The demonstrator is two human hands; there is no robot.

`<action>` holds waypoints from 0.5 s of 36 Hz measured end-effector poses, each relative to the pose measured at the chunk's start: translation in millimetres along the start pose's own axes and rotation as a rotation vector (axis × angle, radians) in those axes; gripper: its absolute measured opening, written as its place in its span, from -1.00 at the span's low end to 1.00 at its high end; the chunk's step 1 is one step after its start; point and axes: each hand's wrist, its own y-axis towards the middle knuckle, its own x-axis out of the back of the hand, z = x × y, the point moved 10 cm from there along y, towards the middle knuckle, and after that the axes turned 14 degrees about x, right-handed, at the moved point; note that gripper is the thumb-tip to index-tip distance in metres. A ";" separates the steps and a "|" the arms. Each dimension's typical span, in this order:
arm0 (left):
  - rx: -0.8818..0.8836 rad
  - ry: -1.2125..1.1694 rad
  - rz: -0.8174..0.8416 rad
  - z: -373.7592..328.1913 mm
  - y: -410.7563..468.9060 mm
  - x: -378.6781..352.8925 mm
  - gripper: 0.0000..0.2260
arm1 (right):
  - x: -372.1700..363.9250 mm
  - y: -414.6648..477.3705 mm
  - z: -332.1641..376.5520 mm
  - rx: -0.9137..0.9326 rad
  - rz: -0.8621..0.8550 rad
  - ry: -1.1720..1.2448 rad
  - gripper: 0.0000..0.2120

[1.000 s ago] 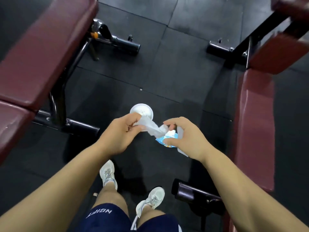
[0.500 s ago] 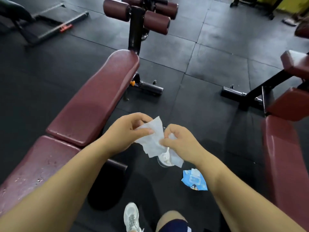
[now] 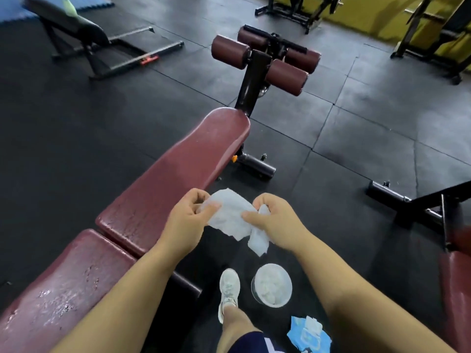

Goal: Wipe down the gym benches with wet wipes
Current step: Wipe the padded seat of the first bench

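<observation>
A white wet wipe [image 3: 230, 217] is stretched between both hands at the middle of the view. My left hand [image 3: 187, 220] pinches its left edge and my right hand [image 3: 274, 221] pinches its right side, with a loose corner hanging below. Under my left arm runs a maroon padded bench [image 3: 178, 169], its long back pad angled away toward roller pads [image 3: 230, 55] and its worn seat pad [image 3: 58, 286] at lower left. The blue wipes packet [image 3: 308, 335] lies on the floor at the bottom right.
A round clear tub with white contents [image 3: 272, 285] stands on the black rubber floor beside my shoe [image 3: 229, 289]. A second maroon bench [image 3: 456, 284] and its black frame [image 3: 407, 202] are at the right edge. A black bench [image 3: 76, 26] stands far left; racks line the yellow back wall.
The view has lifted from the floor to the left bench. The wipe came out of the packet, which dropped to the floor, and both hands have spread the wipe wider.
</observation>
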 end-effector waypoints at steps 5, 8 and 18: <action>-0.010 0.039 -0.184 -28.9 60.5 11.3 -0.94 | 13.0 70.2 -2.0 0.034 0.109 0.079 -0.73; 0.045 0.080 -0.242 -46.4 98.9 1.1 -0.80 | 34.2 109.1 -7.1 0.051 0.141 0.159 -0.55; 0.117 -0.012 -0.064 -92.7 206.4 -71.6 -0.44 | 122.9 213.4 -56.0 0.010 -0.040 0.028 -0.77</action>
